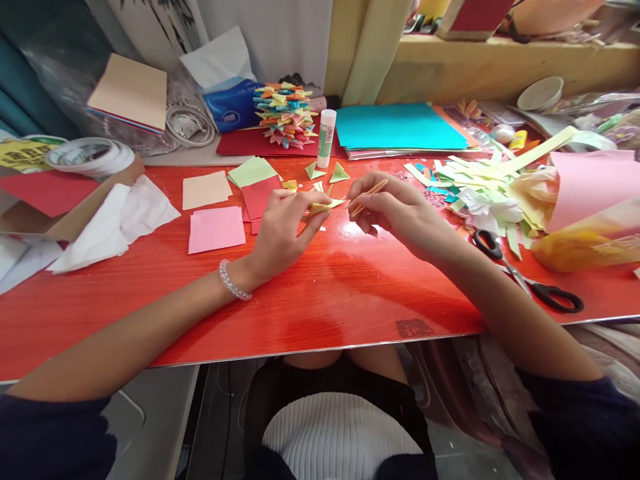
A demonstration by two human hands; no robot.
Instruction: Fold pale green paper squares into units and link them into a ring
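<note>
My left hand [283,227], with a clear bead bracelet at the wrist, pinches a small folded yellow paper piece [320,208] above the red table. Just right of it, my right hand [395,207] grips a slim wooden stick [373,193], its lower end close to the paper; whether they touch I cannot tell. Small folded green paper triangles [340,173] lie behind my hands, beside an upright glue stick [326,139]. Left of my left hand are square paper sheets: pink [217,230], peach [205,189], red [263,195] and light green [255,172].
A spiky stack of folded coloured paper [286,117] stands at the back, beside a blue tissue pack [230,107]. Turquoise sheets [400,127] lie behind the glue stick. Black-handled scissors [525,277] and paper strips [475,175] are at the right; a cardboard box [75,223] sits left.
</note>
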